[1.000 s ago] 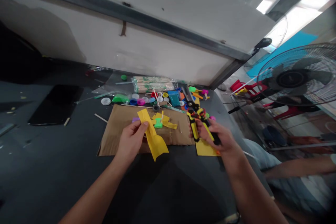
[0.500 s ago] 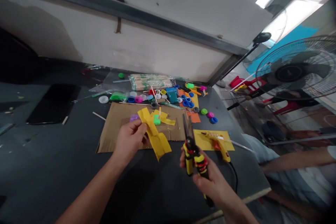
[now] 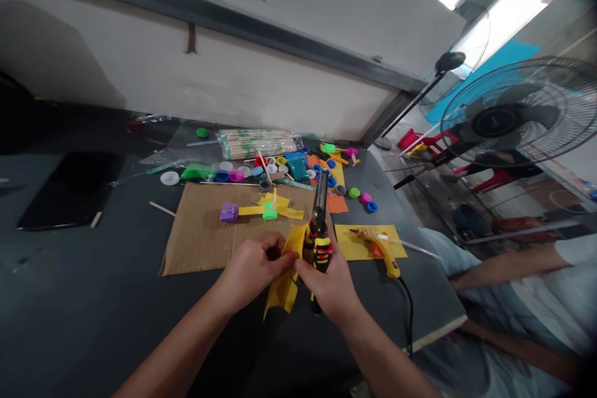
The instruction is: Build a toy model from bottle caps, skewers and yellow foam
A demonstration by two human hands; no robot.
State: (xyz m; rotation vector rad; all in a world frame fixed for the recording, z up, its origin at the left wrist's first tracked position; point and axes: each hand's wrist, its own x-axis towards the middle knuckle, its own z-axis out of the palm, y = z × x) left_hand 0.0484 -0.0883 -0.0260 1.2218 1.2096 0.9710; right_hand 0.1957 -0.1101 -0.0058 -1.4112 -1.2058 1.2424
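Between its thumb and fingers, my left hand (image 3: 259, 267) pinches a creased strip of yellow paper (image 3: 282, 292). My right hand (image 3: 333, 283) is wrapped round black, yellow and red-handled snips (image 3: 321, 224), blades pointing away from me. Its thumb meets the paper's edge beside the left fingertips. Past both hands lies a sheet of brown cardboard (image 3: 196, 224). On it a purple block (image 3: 229, 212) and a bright green block (image 3: 269, 210) are linked by a yellow strip, with more yellow strips and a small stick at the green one.
A yellow glue gun (image 3: 380, 245) rests on yellow paper at right, its cord hanging off the edge. Behind the cardboard are coloured bottle caps (image 3: 236, 175) and bagged wooden sticks (image 3: 259, 143). A phone (image 3: 69, 189) lies left. Beyond the table are a fan (image 3: 497, 121) and a seated person.
My hands have come together; the yellow paper has moved right and nearer to me, meeting the right thumb. The snips have swung more upright and leftward. The view has shifted slightly.
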